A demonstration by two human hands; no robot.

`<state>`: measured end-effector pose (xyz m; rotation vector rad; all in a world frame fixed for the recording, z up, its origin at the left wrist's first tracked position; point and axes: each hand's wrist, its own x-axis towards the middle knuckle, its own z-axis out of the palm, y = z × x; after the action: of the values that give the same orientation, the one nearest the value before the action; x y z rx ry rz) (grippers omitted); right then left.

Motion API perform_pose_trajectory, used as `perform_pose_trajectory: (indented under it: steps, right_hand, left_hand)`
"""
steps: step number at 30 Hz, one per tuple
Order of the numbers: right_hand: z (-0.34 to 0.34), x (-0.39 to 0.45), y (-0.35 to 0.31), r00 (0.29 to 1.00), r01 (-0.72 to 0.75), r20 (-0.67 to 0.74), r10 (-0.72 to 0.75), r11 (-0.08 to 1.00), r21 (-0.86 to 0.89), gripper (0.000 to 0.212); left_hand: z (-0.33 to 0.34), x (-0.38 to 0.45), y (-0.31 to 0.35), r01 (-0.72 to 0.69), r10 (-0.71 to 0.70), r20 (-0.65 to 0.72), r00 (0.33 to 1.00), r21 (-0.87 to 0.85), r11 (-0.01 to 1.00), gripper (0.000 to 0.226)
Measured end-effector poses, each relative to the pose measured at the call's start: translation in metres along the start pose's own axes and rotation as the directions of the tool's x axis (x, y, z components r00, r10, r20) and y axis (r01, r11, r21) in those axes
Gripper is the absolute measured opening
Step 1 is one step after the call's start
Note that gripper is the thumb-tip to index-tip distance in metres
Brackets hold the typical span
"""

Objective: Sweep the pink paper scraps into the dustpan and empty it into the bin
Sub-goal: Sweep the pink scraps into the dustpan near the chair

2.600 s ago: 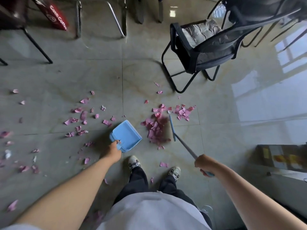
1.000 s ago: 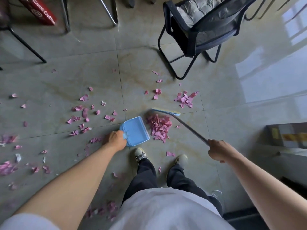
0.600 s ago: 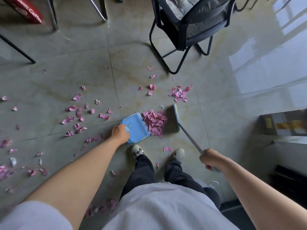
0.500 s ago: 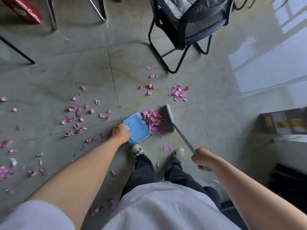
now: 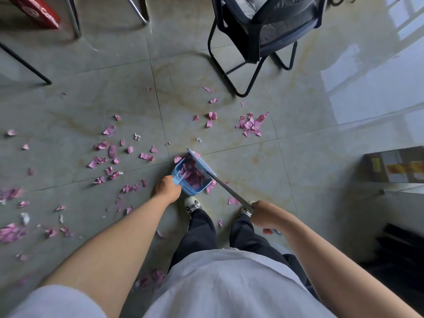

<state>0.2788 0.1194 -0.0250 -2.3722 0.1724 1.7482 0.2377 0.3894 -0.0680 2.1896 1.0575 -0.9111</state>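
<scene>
My left hand (image 5: 167,188) grips the handle of a blue dustpan (image 5: 181,172) that stands tilted on the floor just ahead of my feet. A heap of pink paper scraps (image 5: 193,174) lies inside it. My right hand (image 5: 266,216) grips the long handle of a broom (image 5: 229,191). The broom's blue head (image 5: 202,162) presses against the dustpan's open mouth. More pink scraps lie on the tiles: a small pile (image 5: 251,125) ahead to the right and many loose pieces (image 5: 110,154) to the left. No bin is in sight.
A black mesh chair (image 5: 259,35) stands ahead on the right. Metal furniture legs (image 5: 75,21) and a red sign (image 5: 39,12) are at the far left. A cardboard box (image 5: 394,166) sits at the right edge. Glossy grey tiles (image 5: 321,134) cover the floor.
The broom head swept left and pushed the pile of pink scraps into the dustpan. My left hand tipped the dustpan up so the scraps sit inside it.
</scene>
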Motion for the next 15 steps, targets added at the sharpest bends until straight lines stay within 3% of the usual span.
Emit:
perform_pose_trajectory:
  steps: [4,9,15]
  right_hand:
    - [-0.012,-0.011,0.011,1.0,-0.012,-0.024,0.012,1.0,0.004,0.027]
    - [-0.022,-0.004,0.011,0.995,-0.048,-0.083,0.05,0.999,0.023,0.035]
    - [-0.034,0.009,-0.036,0.991,-0.056,-0.123,0.045,0.994,-0.09,0.036]
  left_hand:
    - [-0.002,0.0,-0.006,0.018,-0.018,0.009,1.0,-0.011,1.0,0.031]
    - [-0.005,-0.004,-0.008,0.038,-0.037,0.012,0.999,-0.057,0.998,0.028]
    - [-0.016,-0.01,-0.027,0.072,-0.078,-0.033,0.996,-0.152,0.986,0.026]
